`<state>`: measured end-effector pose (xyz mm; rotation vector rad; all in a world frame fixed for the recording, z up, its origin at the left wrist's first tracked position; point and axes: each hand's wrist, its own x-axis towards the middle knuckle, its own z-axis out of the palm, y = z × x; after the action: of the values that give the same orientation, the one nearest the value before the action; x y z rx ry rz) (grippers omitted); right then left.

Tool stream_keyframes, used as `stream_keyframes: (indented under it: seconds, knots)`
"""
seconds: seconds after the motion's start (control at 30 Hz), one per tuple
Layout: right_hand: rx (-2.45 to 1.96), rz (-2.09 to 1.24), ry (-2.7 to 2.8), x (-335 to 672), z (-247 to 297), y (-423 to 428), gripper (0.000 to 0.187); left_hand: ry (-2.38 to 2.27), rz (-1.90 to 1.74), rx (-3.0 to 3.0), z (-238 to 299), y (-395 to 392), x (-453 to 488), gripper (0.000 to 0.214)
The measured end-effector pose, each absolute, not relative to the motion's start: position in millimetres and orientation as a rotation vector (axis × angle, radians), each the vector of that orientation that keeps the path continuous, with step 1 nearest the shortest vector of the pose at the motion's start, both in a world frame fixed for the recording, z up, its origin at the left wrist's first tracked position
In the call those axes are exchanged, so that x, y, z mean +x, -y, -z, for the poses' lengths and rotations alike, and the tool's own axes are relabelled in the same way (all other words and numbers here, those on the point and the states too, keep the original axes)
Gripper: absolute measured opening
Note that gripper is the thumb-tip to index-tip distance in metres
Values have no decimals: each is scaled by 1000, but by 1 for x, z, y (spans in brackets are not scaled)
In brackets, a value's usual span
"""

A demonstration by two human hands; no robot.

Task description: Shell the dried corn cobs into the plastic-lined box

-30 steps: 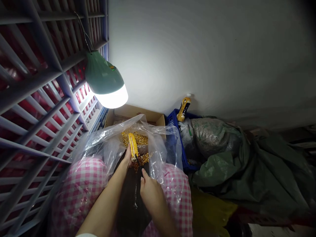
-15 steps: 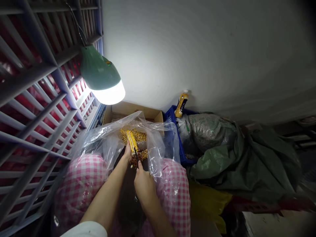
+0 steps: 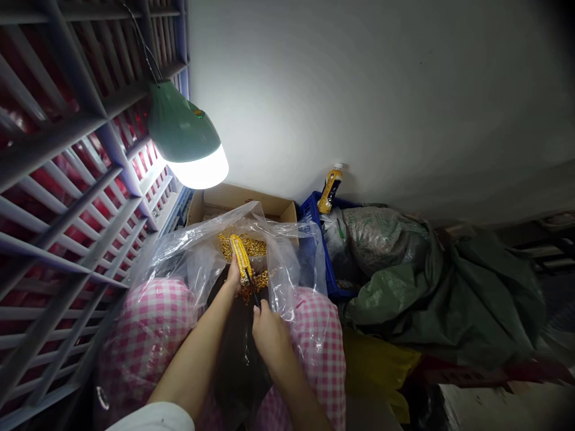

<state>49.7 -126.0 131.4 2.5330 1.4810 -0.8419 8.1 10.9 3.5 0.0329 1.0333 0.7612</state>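
Observation:
My left hand (image 3: 232,278) grips the lower end of a yellow corn cob (image 3: 239,257), which stands tilted up inside a clear plastic bag (image 3: 202,257). My right hand (image 3: 269,338) holds a thin black tool (image 3: 252,292), its tip against the cob's lower end. Loose yellow corn kernels (image 3: 254,246) lie in a heap behind the cob, and more lie just below it. A black plastic bag (image 3: 238,371) hangs between my forearms, over pink gingham clothing (image 3: 148,335) on my lap.
A glowing green-topped lamp (image 3: 188,140) hangs beside a grey slatted rack (image 3: 67,197). Behind the kernels stand a cardboard box (image 3: 242,200) and a blue crate (image 3: 317,239), with a yellow bottle (image 3: 330,190). Stuffed sacks and a green tarp (image 3: 426,305) fill the right.
The whole view has shifted slightly up and left since the oldest frame. My right hand has moved a little, and the black tool's angle against the cob's lower end has changed.

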Motion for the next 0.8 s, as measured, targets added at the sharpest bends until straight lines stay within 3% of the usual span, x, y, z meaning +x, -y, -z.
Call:
stream_keyframes:
  seconds: [0.1, 0.2, 0.33, 0.4, 0.53, 0.6, 0.8]
  knots:
    - [2474, 702, -1477, 32, -133, 122, 34, -1029, -758, 54, -2, -12, 7, 54]
    - [2517, 778, -1500, 34, -131, 117, 32, -1036, -764, 53, -1, -13, 8, 55]
    - [2530, 1477, -1267, 55, -124, 110, 38, -1055, -778, 49, 1, -15, 10, 54]
    - [2500, 1585, -1226, 60, -123, 109, 40, -1056, -782, 43, 2, -16, 12, 55]
    - [2509, 869, -1505, 48, -129, 104, 32, -1054, -790, 35, 3, -19, 14, 56]
    - [2484, 762, -1495, 42, -132, 99, 31, -1051, -791, 35, 3, -20, 14, 57]
    - [2468, 1488, -1269, 70, -139, 84, 36, -1035, -811, 31, 0, -17, 14, 52]
